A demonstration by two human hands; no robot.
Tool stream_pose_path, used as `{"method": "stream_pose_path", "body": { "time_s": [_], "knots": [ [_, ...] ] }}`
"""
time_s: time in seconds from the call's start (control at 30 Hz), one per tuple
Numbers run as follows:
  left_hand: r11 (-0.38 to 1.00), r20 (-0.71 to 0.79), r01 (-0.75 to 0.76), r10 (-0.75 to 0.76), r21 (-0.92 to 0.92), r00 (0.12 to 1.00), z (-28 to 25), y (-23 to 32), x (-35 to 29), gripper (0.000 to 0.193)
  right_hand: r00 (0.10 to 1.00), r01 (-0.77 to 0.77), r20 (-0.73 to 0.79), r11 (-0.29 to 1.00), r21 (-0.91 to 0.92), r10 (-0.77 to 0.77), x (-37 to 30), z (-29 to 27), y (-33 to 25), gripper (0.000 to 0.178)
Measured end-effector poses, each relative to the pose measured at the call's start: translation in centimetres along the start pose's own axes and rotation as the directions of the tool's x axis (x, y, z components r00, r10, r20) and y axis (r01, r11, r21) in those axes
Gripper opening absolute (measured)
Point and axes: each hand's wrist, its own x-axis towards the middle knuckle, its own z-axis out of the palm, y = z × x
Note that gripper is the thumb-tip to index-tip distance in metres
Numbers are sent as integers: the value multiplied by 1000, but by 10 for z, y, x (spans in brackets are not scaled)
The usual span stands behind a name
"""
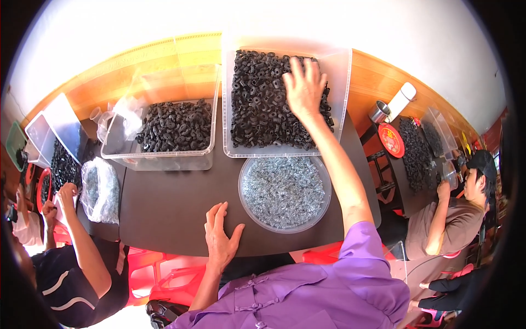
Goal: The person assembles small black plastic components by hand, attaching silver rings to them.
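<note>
My right hand (pixel 304 90) reaches into a large clear plastic bin (pixel 341 109), its fingers spread over a heap of small black plastic parts (pixel 257 104). Its fingertips meet the pile at the far right; I see nothing held. My left hand (pixel 222 236) rests at the table's near edge, fingers apart and holding nothing. Between the hands stands a round clear tub (pixel 241 189) full of small shiny silvery pieces (pixel 282 192), just in front of the bin.
Left of the bin, another clear bin (pixel 159 159) holds black parts (pixel 175 126). A plastic bag of silvery pieces (pixel 100 189) lies farther left, beside a co-worker's arm (pixel 82 241). At right, another person (pixel 455 219) sits at a table with black parts, a red plate (pixel 391 140) and a metal cup (pixel 379 111).
</note>
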Motion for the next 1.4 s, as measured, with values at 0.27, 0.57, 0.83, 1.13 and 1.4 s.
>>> {"method": "stream_pose_path", "body": {
  "time_s": [0.27, 0.57, 0.83, 1.13, 1.4],
  "knots": [
    [1000, 3, 5, -5, 9, 1000, -2, 1, 0, 64, 983, -143, 114, 989, -32, 146, -1, 24, 29, 49],
    [999, 6, -2, 2, 44, 1000, -2, 0, 0, 64, 994, -113, 28, 976, 186, 110, 1, 39, -30, 45],
    [999, 19, -15, 14, 47, 1000, -3, 0, 0, 62, 994, 80, 61, 971, 223, -95, -15, 37, -80, 43],
    [999, 39, -13, 12, 43, 999, -5, -1, 1, 60, 991, 12, 127, 976, 217, -41, 17, 26, -89, 45],
    [999, 53, 3, -5, 51, 999, -3, -1, 0, 61, 955, 47, 277, 975, 218, -108, 31, 52, -86, 51]
  ]
}}
